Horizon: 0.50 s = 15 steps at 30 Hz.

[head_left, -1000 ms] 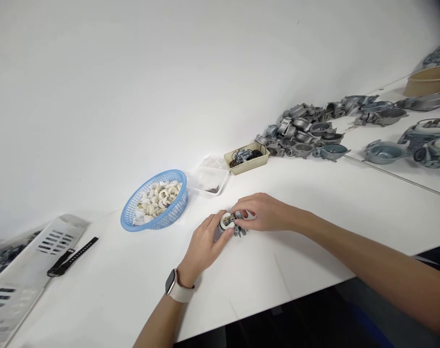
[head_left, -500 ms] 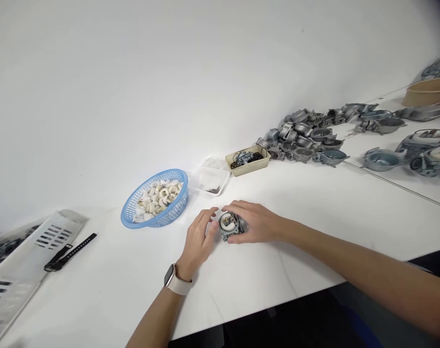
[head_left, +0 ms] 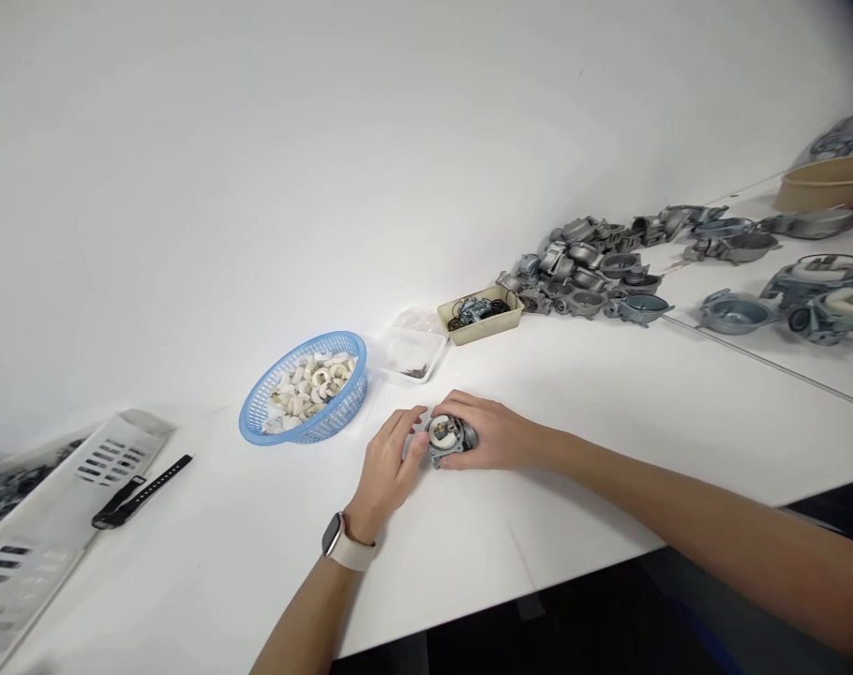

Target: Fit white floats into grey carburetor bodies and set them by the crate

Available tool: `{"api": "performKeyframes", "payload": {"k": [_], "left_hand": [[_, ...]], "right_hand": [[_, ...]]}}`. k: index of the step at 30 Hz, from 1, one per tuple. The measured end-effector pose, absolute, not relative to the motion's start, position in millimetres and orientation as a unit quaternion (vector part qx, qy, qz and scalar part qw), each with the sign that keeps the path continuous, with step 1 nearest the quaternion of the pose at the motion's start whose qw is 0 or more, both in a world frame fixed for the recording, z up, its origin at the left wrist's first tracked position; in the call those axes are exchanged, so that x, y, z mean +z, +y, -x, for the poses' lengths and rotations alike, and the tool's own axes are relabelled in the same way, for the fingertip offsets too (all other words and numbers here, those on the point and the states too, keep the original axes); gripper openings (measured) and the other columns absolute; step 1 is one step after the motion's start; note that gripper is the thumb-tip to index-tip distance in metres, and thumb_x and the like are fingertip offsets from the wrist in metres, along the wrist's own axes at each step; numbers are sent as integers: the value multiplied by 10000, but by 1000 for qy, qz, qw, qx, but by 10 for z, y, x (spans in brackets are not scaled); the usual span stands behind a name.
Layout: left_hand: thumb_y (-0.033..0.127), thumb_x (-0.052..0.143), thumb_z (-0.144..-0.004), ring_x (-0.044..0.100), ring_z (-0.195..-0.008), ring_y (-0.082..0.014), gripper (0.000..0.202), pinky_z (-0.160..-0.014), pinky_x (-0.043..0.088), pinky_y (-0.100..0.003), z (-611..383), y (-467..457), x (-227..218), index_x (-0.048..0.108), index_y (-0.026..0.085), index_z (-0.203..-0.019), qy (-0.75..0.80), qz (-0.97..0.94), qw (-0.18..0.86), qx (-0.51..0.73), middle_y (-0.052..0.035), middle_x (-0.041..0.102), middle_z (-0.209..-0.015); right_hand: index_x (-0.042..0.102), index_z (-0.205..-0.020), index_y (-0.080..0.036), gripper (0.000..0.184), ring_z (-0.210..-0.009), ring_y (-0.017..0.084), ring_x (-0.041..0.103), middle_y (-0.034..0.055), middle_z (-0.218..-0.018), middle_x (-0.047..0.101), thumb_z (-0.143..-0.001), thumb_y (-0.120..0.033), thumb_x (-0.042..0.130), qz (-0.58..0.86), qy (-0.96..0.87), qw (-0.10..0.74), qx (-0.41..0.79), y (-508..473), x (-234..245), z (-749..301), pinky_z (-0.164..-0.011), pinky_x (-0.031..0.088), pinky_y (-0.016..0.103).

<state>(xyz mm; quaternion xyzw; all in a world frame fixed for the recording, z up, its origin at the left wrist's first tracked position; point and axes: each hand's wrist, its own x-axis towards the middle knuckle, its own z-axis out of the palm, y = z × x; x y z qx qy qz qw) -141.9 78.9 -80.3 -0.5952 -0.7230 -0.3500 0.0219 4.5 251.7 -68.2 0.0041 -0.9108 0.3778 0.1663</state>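
A small grey metal casting (head_left: pixel 449 441) with a white ring set in its top rests on the white table (head_left: pixel 609 412). My right hand (head_left: pixel 501 433) is wrapped round its right side and holds it. My left hand (head_left: pixel 388 469), a pale watch on its wrist, has its fingertips curled against the left side of the casting. A blue plastic basket (head_left: pixel 304 386) of white C-shaped pieces stands just behind and to the left of my hands.
A clear tray (head_left: pixel 413 347) and a beige tray (head_left: pixel 480 314) of small dark parts sit behind the hands. Several grey castings (head_left: pixel 588 267) are heaped at the back right, more further right. A white slotted panel (head_left: pixel 53 497) and a black strap (head_left: pixel 140 491) lie left.
My right hand has shifted from pinching the top of the casting to cupping its right side. My left hand opened off it, then closed its fingertips back against it.
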Motion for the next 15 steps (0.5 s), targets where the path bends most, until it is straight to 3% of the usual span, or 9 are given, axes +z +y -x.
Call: {"api": "performKeyframes", "payload": {"k": [4,15], "left_hand": [[436,340,-1048,612,-1045,-228,416,-877,486,-359,1429,791,-810,566,202,-1307,-721,596,18,-352,-106,643,-1134],[449,309,-1053,655,-1005,-228,460,-889,494,-365,1630,851,-855,658,164,-1147,-745,522,49,-412,-114,702,-1056]], "right_hand": [[623,-1167,-242,501,-1040,226,610,46,-1159,633,-735,-436,788,-3,-902,187,388,2497,-721,-6,-896,464,329],[597,-1142,-224,462,-811,164,622,-6,-945,686,-731,-350,762,-9,-875,70,479,2637,-579,-62,-686,468,251]]}}
